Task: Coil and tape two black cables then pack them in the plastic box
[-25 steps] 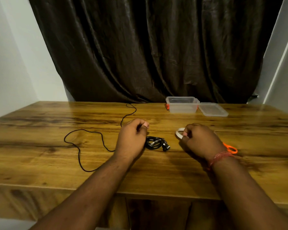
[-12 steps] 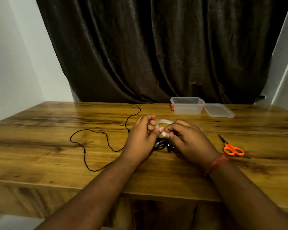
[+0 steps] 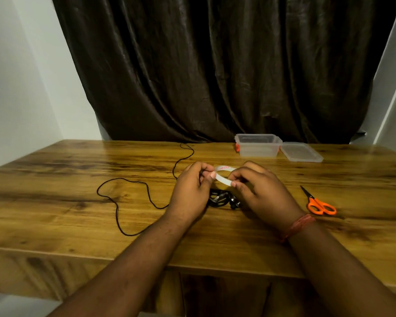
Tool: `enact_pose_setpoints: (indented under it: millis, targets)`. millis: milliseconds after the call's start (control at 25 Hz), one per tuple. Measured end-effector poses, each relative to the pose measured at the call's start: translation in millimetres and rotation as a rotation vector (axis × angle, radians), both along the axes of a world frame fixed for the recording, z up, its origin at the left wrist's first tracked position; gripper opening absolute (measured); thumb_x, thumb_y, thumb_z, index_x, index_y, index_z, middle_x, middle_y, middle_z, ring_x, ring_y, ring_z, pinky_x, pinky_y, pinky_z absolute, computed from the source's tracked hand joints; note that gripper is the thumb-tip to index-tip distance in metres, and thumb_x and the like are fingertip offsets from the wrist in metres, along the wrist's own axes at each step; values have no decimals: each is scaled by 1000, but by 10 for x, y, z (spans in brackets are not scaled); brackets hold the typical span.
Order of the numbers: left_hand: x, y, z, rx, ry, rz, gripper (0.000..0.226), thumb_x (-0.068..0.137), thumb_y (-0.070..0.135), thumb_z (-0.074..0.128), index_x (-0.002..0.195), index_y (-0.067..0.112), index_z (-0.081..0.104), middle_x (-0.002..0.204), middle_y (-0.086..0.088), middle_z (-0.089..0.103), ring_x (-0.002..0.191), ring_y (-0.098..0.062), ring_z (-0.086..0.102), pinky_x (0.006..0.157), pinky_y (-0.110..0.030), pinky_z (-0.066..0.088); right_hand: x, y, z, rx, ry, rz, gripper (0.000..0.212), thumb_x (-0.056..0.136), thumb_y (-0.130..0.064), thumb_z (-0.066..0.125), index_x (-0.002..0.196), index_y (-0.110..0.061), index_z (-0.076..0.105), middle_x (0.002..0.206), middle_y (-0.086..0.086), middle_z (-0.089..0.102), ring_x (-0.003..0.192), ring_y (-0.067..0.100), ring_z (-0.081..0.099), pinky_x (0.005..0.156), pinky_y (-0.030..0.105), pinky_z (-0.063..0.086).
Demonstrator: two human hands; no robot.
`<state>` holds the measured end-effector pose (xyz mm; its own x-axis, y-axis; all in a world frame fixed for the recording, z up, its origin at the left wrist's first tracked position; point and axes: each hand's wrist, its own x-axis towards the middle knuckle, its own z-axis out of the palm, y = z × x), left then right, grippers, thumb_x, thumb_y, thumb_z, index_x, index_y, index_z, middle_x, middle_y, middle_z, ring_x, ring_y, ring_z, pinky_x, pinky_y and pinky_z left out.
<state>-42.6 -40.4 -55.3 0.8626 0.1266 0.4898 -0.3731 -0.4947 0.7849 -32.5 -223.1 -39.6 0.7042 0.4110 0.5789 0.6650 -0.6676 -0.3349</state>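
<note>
My left hand (image 3: 191, 189) and my right hand (image 3: 262, 193) both pinch a white tape roll (image 3: 223, 173), held just above the table's middle. Beneath the hands lies a coiled black cable (image 3: 220, 199), partly hidden by them. A second black cable (image 3: 133, 193) sprawls loose across the wood to the left, its far end running toward the curtain. The clear plastic box (image 3: 257, 145) stands open at the back of the table, with its lid (image 3: 301, 152) lying flat beside it on the right.
Orange-handled scissors (image 3: 319, 204) lie on the wooden table (image 3: 55, 202) to the right of my right hand. A dark curtain hangs behind the table, with white walls on both sides. The table's front edge runs below my forearms.
My right hand brought the tape roll from the right to the middle, uncovering the scissors. My left hand rose off the coiled cable and took hold of the roll too.
</note>
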Motion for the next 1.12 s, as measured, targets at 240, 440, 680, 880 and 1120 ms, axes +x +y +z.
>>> enact_pose_setpoints:
  millis: [240, 440, 680, 880, 1120]
  targets:
    - [-26, -7, 57, -146, 3, -63, 12, 92, 27, 67, 82, 21, 65, 97, 3, 61, 94, -19, 61, 83, -34, 57, -36, -14, 30, 198, 51, -1, 9, 97, -16, 52, 97, -23, 58, 94, -18, 50, 91, 0, 46, 72, 12, 34]
    - [-55, 0, 103, -415, 55, -307, 7, 92, 8, 64, 85, 7, 64, 118, 6, 59, 112, -22, 59, 84, -41, 58, -47, 11, 39, 464, 240, 58, 17, 97, -13, 50, 89, -25, 58, 87, -4, 60, 83, 15, 55, 70, 35, 44]
    - [-81, 8, 116, -587, 208, -470, 16, 97, 2, 52, 85, 1, 63, 117, -14, 68, 108, -30, 66, 90, -36, 57, -53, 16, 46, 573, 301, 77, 25, 98, -10, 45, 84, -26, 57, 82, -6, 56, 79, 14, 53, 71, 38, 45]
    - [-90, 40, 176, -774, 210, -537, 18, 97, -4, 45, 85, 0, 58, 107, -20, 70, 107, -32, 68, 93, -40, 57, -60, 12, 56, 632, 308, 80, 24, 99, -9, 42, 85, -20, 57, 82, 0, 55, 75, 14, 51, 68, 28, 42]
    - [-79, 101, 219, -988, 186, -714, 15, 95, 4, 46, 84, 6, 56, 103, -19, 70, 104, -27, 67, 92, -49, 56, -28, 29, 89, 1055, 527, 275, 31, 98, 0, 36, 81, -14, 58, 75, -3, 56, 74, 8, 56, 74, 29, 48]
